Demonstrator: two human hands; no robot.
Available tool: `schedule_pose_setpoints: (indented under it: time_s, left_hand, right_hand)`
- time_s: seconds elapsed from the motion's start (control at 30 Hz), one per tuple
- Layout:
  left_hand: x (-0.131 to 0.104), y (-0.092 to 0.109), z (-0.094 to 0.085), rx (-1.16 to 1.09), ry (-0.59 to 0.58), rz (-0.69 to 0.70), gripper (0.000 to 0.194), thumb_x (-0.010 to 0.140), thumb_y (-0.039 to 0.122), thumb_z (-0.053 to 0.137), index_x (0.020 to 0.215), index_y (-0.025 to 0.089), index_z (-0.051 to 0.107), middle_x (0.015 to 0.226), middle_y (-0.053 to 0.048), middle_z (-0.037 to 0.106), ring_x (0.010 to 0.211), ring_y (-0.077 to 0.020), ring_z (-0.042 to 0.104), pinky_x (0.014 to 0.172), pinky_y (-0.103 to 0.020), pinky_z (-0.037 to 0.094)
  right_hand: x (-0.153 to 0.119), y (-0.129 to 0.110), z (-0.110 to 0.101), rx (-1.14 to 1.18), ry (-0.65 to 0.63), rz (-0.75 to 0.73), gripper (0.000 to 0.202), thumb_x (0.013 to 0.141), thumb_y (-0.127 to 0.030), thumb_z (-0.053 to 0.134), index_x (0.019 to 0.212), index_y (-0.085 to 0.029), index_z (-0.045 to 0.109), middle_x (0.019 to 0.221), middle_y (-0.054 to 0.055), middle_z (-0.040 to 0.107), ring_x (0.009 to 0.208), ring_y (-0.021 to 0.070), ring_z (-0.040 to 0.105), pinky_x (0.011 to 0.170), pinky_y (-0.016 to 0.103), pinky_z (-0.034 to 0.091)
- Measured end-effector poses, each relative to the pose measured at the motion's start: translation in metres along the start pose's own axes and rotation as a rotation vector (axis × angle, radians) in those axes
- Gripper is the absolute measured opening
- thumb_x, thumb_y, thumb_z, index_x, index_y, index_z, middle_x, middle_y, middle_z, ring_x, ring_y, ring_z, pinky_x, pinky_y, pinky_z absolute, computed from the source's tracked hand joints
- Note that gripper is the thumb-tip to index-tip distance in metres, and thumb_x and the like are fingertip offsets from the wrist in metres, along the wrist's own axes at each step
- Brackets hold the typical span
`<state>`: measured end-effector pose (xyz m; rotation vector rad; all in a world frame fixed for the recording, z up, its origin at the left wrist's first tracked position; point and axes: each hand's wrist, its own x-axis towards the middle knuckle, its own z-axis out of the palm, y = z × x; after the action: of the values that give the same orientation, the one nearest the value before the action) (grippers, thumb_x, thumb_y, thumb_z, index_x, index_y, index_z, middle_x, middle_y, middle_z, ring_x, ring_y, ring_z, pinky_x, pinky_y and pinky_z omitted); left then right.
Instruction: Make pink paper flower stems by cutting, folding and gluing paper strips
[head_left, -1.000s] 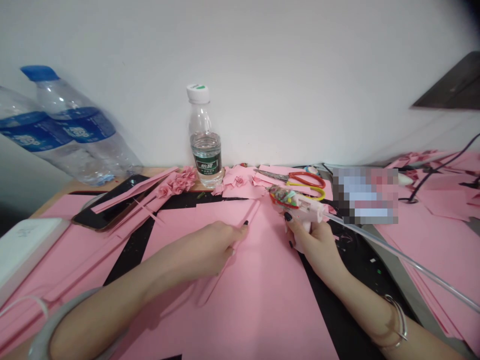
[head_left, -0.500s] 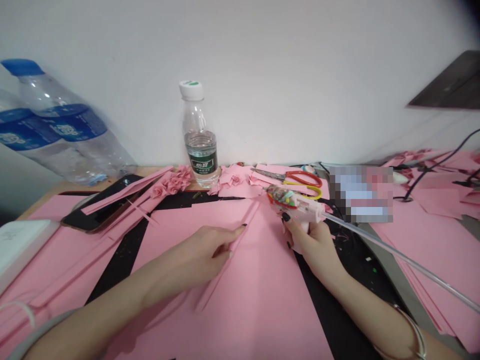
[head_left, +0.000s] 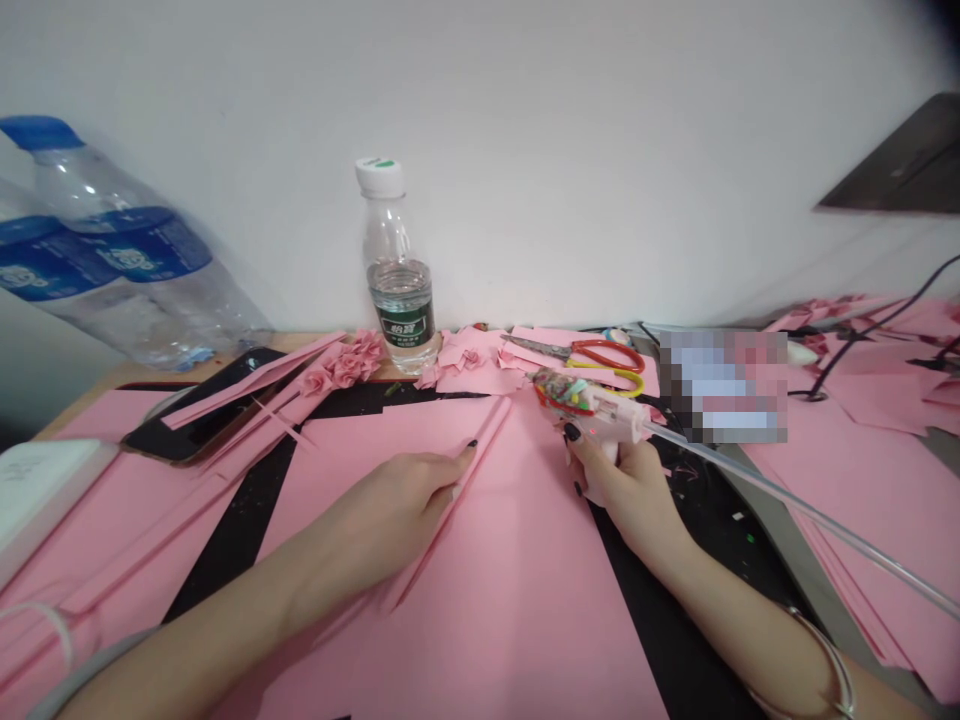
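Note:
My left hand [head_left: 409,500] is closed on a narrow folded strip of pink paper [head_left: 487,447], which slants across a large pink sheet [head_left: 525,600]. Its thumb lies along the strip; the other fingers are mostly hidden beneath the hand. To the right, my right hand [head_left: 626,485] is wrapped round the handle of a white glue gun [head_left: 611,425]. The gun's nozzle points left, close to the strip's far end but apart from it. A long clear glue stick [head_left: 787,505] sticks out of the gun's back.
Scissors [head_left: 607,357] and paper scraps lie behind the glue gun. A water bottle [head_left: 403,310] stands by the wall. On the left are a phone [head_left: 199,425], paper flowers [head_left: 341,370], a white box [head_left: 49,490] and big bottles [head_left: 142,260]. A cable [head_left: 847,345] runs at right.
My left hand has shifted slightly left and its thumb has drawn back along the strip. The strip's near end has moved a little left. My right hand and the glue gun have hardly moved.

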<state>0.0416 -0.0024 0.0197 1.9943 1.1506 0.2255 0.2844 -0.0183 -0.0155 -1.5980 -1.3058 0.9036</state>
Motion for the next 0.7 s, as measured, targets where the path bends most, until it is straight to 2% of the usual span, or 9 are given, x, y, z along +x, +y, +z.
schedule_pose_setpoints:
  time_s: [0.23, 0.43, 0.57, 0.7]
  left_hand:
    - [0.001, -0.003, 0.003, -0.018, -0.015, -0.030, 0.037, 0.096, 0.031, 0.036, 0.102, 0.023, 0.072, 0.101, -0.004, 0.076, 0.094, -0.0261, 0.068, 0.084, -0.030, 0.048]
    - [0.001, -0.002, 0.006, 0.022, -0.038, -0.059, 0.037, 0.095, 0.029, 0.036, 0.114, 0.024, 0.068, 0.079, -0.003, 0.073, 0.085, -0.0248, 0.068, 0.077, -0.030, 0.050]
    - [0.002, 0.000, 0.012, 0.101, -0.034, -0.029, 0.039, 0.095, 0.026, 0.036, 0.123, 0.023, 0.063, 0.086, -0.005, 0.072, 0.082, -0.0233, 0.067, 0.078, -0.031, 0.050]
    - [0.003, -0.006, 0.026, 0.117, -0.038, 0.010, 0.040, 0.093, 0.025, 0.040, 0.127, 0.022, 0.061, 0.096, -0.008, 0.072, 0.090, -0.0247, 0.065, 0.084, -0.033, 0.050]
  right_hand:
    - [0.000, -0.003, 0.000, -0.022, 0.003, -0.002, 0.035, 0.081, -0.046, 0.058, 0.060, -0.020, 0.050, 0.046, -0.003, 0.049, 0.043, 0.0103, 0.044, 0.041, 0.022, 0.032]
    - [0.000, 0.000, 0.000, -0.033, 0.000, -0.021, 0.040, 0.085, -0.049, 0.058, 0.060, -0.019, 0.050, 0.048, -0.002, 0.049, 0.044, 0.0108, 0.045, 0.041, 0.022, 0.034]
    - [0.000, 0.001, 0.000, -0.045, -0.011, -0.036, 0.043, 0.087, -0.050, 0.057, 0.057, -0.020, 0.049, 0.047, -0.002, 0.048, 0.044, 0.0107, 0.044, 0.042, 0.023, 0.034]
    - [-0.001, 0.001, -0.001, -0.032, -0.010, -0.046, 0.043, 0.087, -0.051, 0.058, 0.059, -0.020, 0.049, 0.048, -0.002, 0.049, 0.044, 0.0108, 0.043, 0.042, 0.023, 0.033]
